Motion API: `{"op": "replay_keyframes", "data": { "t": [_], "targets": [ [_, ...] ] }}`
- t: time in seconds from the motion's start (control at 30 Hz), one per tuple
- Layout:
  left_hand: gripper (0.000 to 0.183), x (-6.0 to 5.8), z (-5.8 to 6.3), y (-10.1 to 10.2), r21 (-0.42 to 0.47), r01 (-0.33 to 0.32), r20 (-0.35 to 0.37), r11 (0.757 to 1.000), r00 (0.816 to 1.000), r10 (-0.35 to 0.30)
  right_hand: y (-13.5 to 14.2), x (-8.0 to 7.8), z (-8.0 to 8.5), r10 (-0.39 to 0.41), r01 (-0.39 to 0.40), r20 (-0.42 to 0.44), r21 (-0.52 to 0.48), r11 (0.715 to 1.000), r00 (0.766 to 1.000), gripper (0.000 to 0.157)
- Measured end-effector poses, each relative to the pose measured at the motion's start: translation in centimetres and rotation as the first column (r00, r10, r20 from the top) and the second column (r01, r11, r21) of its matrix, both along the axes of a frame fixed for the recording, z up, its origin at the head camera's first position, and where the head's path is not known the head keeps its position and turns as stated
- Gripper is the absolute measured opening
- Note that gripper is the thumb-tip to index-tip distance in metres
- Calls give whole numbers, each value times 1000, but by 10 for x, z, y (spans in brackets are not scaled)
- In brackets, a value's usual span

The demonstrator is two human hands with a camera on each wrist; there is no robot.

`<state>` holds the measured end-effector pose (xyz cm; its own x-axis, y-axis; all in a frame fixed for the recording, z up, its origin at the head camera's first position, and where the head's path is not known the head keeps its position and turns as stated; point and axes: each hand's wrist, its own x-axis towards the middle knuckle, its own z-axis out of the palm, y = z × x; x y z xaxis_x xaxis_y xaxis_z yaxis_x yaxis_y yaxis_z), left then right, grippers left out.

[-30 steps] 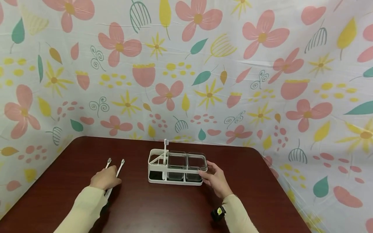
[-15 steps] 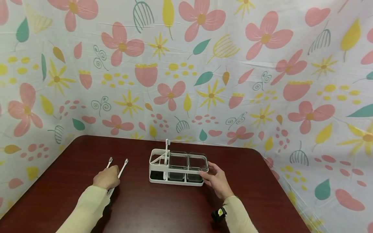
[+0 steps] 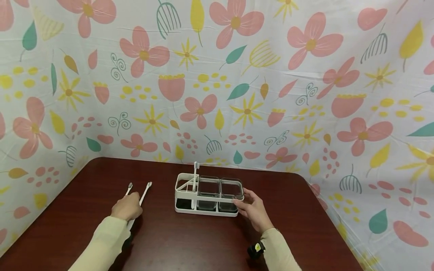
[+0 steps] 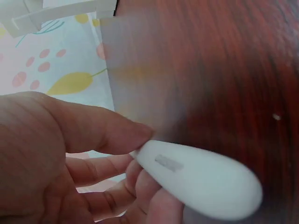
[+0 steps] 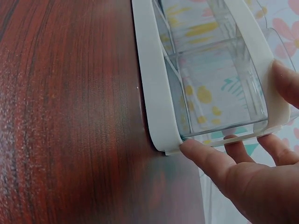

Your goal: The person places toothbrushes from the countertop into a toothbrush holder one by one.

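Note:
My left hand (image 3: 127, 207) pinches a white toothbrush (image 3: 145, 192) near the left side of the table. The broad, rounded end of its handle (image 4: 201, 179) sticks out past my thumb and fingers in the left wrist view. A second toothbrush (image 3: 129, 188) shows its head beyond the same hand; the rest is hidden, so I cannot tell whether it is touched. At mid-table stands a white toothbrush holder (image 3: 207, 213) with a third toothbrush (image 3: 194, 177) upright in it. My right hand (image 3: 255, 210) grips the holder's right end, thumb on the upper rail.
Two clear square cups (image 3: 209, 186) sit side by side in the holder's right part. The dark red-brown table (image 3: 183, 244) ends at a flower-print curtain (image 3: 217, 94) behind and at the sides.
The pinched toothbrush's head has shifted slightly right and away from the second toothbrush's head. My right hand keeps its grip on the holder. The head view has swung slightly left.

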<state>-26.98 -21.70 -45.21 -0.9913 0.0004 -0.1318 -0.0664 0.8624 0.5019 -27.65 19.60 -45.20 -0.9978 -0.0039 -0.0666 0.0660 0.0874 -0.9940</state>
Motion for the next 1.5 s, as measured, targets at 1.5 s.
{"op": "replay_keyframes", "data": {
  "t": [1.5],
  "targets": [
    [32, -14, 58, 60, 574, 56, -276, 817, 952, 129, 0, -3, 1, 9, -7, 32, -46, 999, 999, 65]
  ]
}}
